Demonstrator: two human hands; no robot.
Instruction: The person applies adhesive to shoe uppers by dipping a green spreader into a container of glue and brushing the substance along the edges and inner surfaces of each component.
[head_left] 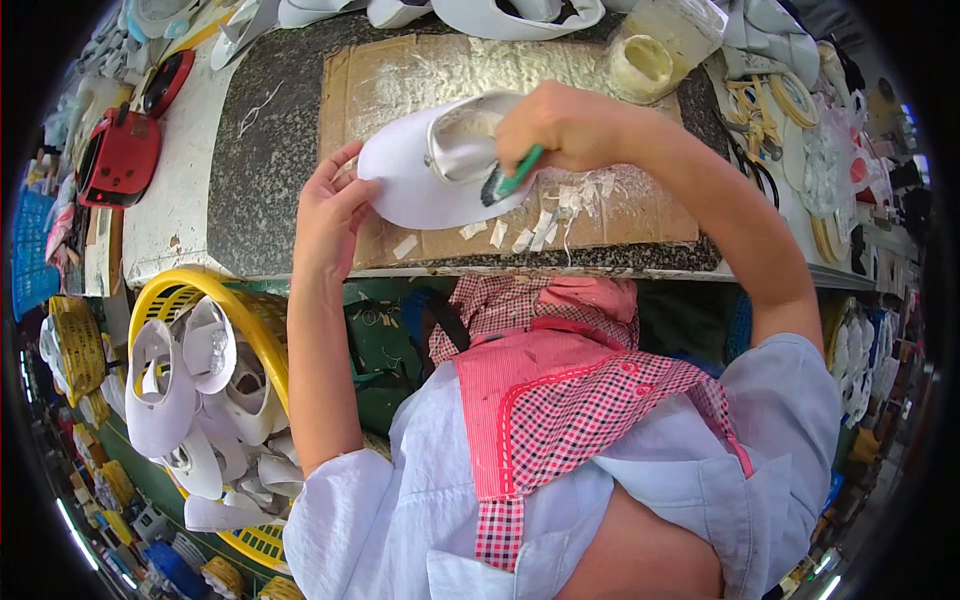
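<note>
A white shoe upper (405, 180) is held above the cardboard on the bench, its rounded front to the left and its opening facing up. My left hand (335, 205) pinches that front edge between thumb and fingers. My right hand (560, 125) is closed on a small brush (522, 170) with a green handle. The brush's dark bristles touch or nearly touch the upper's near right side. My right fingers cover part of the upper's far right end, so I cannot tell whether they also grip it.
Glue-streaked cardboard (620, 225) lies on the speckled bench top, strewn with white scraps (545, 230). A crusted cup (642, 65) of pale paste stands at back right. A yellow basket (160, 285) of white uppers is at lower left. A red device (120, 155) sits far left.
</note>
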